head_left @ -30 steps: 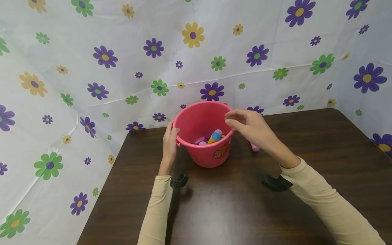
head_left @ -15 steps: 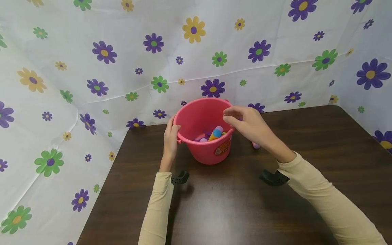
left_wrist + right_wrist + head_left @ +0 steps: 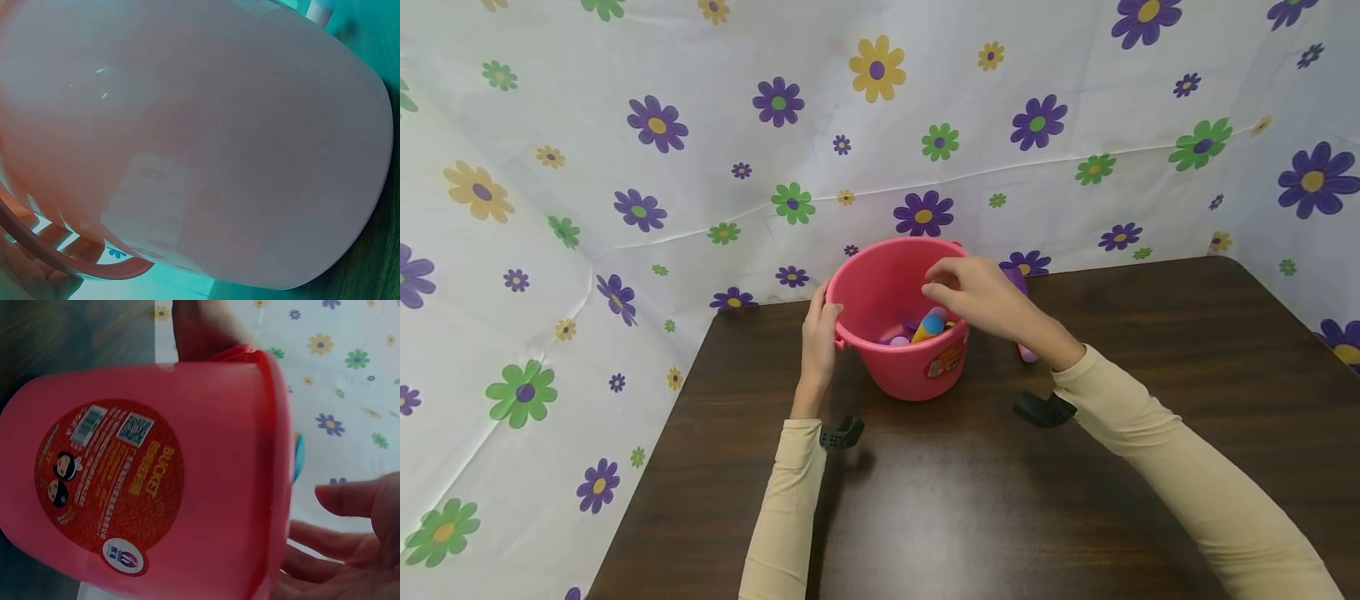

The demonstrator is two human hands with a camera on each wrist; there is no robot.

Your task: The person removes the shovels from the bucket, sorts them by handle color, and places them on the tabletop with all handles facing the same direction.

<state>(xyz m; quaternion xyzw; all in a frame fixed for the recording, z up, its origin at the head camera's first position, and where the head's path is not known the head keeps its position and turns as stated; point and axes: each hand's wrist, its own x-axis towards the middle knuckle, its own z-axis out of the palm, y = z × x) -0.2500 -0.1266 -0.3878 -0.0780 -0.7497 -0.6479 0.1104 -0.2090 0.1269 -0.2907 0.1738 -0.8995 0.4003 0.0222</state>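
A pink bucket stands upright on the table. At its left side my left hand grips the rim, thumb over the edge and fingers outside. The left wrist view is mostly filled by the bucket wall, with fingers beside the curved handle. My right hand reaches over the right rim, thumb and fingers apart with nothing visible between them. Inside the bucket lie several toys, among them a yellow piece with a blue rounded top and some pink and purple pieces. The right wrist view shows the bucket's round red label.
Behind the right forearm a pink and purple object lies on the table, partly hidden. The dark wooden table meets a white flowered sheet at the back and left. Each wrist wears a black camera mount.
My right hand has moved left over the rim, and its thumb and fingers have parted. More of the purple object behind it shows. The left hand keeps its place on the bucket.
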